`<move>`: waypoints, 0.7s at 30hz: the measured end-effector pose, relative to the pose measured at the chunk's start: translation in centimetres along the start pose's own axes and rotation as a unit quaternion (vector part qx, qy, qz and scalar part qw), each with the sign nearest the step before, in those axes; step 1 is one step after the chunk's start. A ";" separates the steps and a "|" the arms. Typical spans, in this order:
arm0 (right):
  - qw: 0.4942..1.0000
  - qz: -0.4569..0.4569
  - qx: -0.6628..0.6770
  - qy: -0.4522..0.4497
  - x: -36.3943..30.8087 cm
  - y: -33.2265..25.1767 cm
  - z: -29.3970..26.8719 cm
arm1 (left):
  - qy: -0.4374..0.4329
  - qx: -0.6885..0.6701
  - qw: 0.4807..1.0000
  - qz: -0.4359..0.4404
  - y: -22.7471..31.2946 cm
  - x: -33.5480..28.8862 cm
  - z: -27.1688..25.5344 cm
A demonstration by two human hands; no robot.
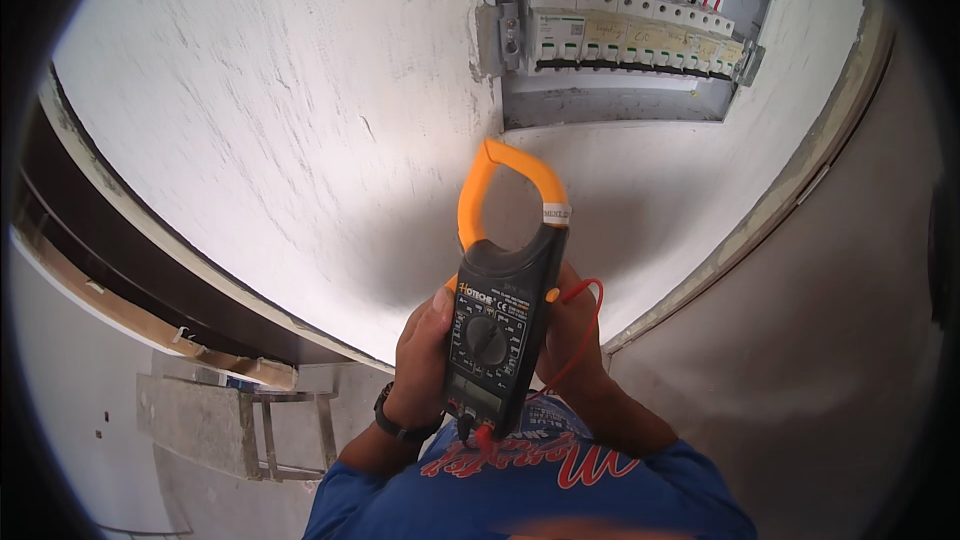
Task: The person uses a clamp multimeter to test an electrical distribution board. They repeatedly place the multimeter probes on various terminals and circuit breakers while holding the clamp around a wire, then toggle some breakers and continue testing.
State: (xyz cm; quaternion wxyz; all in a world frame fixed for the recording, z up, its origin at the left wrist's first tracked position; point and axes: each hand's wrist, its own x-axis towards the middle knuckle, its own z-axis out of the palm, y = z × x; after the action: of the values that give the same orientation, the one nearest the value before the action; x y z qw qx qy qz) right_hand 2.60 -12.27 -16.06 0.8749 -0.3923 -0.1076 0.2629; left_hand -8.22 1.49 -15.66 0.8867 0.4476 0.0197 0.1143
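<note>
A clamp meter (488, 340) with a black body and an orange jaw stands upright in front of my chest, its jaw closed and pointing at the wall. My left hand (424, 347) grips the meter's left side, thumb along its edge. On the other side, my right hand (571, 335) is closed around the meter, its fingers partly hidden behind the body. A red test lead (598, 312) loops past my right hand. Red and black plugs sit at the meter's lower end. The dial and a small grey display face me.
Ahead on the white wall (300, 140) is an open electrical box (620, 108) holding a row of circuit breakers (630, 40) with coloured wires above. A dark doorway edge (130, 270) curves along the left. Lower left stands a worn bench or platform (200, 425).
</note>
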 end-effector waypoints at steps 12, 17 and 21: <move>0.983 0.114 0.141 -0.035 1.0 0.0 -1.6 | 0.082 0.002 0.995 -0.052 -1.1 -0.1 0.3; 0.992 0.085 0.046 -0.076 0.6 -0.8 -1.5 | 0.041 0.042 0.998 -0.020 -0.8 -0.4 0.4; 0.989 0.085 0.037 -0.117 1.3 -2.3 -0.4 | 0.030 0.034 0.998 0.038 -0.8 -0.3 0.7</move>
State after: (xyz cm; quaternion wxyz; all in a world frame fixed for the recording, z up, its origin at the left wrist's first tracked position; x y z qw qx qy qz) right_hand 4.72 -13.14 -14.63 0.8445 -0.3339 -0.1662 0.3844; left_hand -8.22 0.39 -15.92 0.8648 0.4746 0.0326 0.1607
